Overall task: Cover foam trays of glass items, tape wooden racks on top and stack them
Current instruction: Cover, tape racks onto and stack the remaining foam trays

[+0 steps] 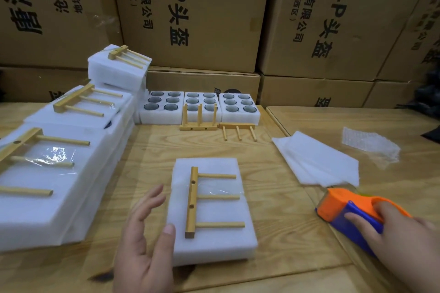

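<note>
Your left hand hangs loose-fingered just off the taped tray's left edge. Your right hand grips the tape gun near the desk's seam, with bare wood between.

This is a warehouse packing area — printed cardboard cartons stand stacked as a wall behind a plain wooden table. On it lie packing goods — foam sheets, bubble wrap, a tape dispenser.
</note>
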Demonstrator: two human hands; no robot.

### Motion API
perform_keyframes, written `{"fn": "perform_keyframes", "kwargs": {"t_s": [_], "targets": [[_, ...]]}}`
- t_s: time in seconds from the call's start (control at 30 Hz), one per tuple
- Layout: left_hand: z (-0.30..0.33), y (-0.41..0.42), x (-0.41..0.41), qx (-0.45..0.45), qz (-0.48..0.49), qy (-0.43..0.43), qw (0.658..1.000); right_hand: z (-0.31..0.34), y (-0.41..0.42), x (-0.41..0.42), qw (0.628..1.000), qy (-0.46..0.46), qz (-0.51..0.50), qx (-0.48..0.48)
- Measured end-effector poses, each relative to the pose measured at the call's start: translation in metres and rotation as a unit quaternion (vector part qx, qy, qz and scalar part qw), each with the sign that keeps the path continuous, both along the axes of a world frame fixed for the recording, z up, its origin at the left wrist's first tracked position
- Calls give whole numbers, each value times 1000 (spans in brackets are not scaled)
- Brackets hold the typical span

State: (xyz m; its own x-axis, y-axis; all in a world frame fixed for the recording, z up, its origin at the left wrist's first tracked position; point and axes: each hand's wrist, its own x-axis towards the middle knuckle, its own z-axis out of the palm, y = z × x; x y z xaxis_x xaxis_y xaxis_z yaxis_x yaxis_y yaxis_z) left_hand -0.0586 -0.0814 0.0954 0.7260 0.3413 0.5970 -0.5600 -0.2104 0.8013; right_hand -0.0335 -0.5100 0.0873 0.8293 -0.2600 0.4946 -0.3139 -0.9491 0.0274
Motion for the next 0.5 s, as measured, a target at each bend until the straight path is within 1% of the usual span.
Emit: {"fn": "perform_keyframes", "kwargs": {"t_s": [0.1,0.2,0.27,0.3,0.33,0.4,0.43,0.47,0.5], "targets": [[-11,2,3,-46,-11,36,998,-3,-10,-3,999,22,34,21],[-23,2,3,-76,-20,96,992,5,-8,-8,995,13,32,94],[-24,1,3,-105,-30,149,983,16,6,-9,993,-54,7,103],[-21,0,4,-124,-40,177,975,22,18,-9,988,-96,16,118],[-18,-2,4,-145,-52,205,967,26,32,-9,979,-134,47,146],[-6,-3,3,-187,-84,261,943,35,71,-9,949,-168,126,235],[0,-4,1,-199,-101,285,932,38,93,-8,924,-159,154,310],[6,-4,-2,-196,-112,305,925,37,115,-7,888,-133,172,405],[11,-4,-3,-189,-113,322,921,34,137,-6,843,-90,178,500]]}}
